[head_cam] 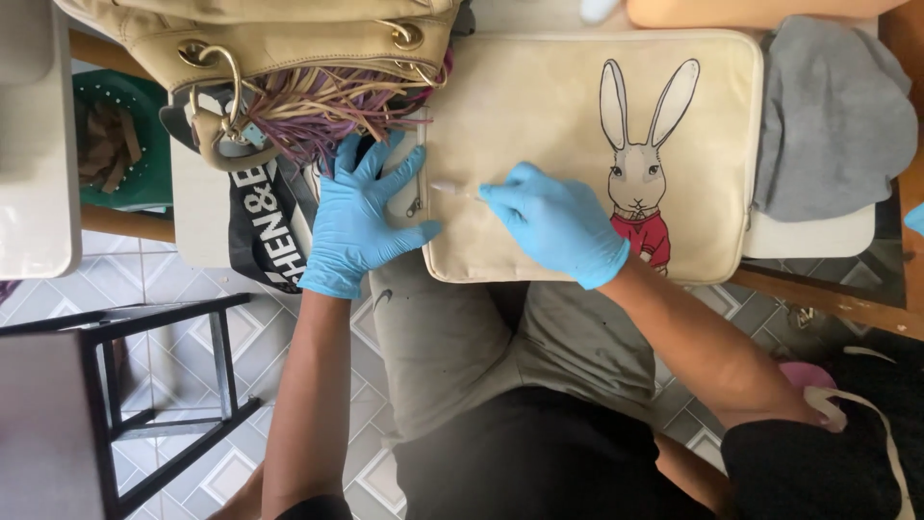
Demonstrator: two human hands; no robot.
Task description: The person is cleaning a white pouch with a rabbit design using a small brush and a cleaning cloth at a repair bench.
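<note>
Left hand (pixel 366 217) in a blue glove, fingers spread, pressed flat on the left end of a cream fabric case (pixel 539 116) beside its zipper pull. Right hand (pixel 558 221), also blue-gloved, fingers pressed together, pinching a small white swab (pixel 454 190) whose tip touches the case surface between the two hands. Just right of the right hand, a printed rabbit in a red sweater (pixel 640 173) on the case. Above the left hand, a beige handbag (pixel 289 39) with metal rings and purple-and-tan fringe (pixel 327 111) hanging down to the fingertips. Left of the left hand, a black strap with white lettering (pixel 265 217). Far right of the right hand, a folded grey cloth (pixel 833 116). Below both hands, grey shorts over the lap and a tiled floor.
</note>
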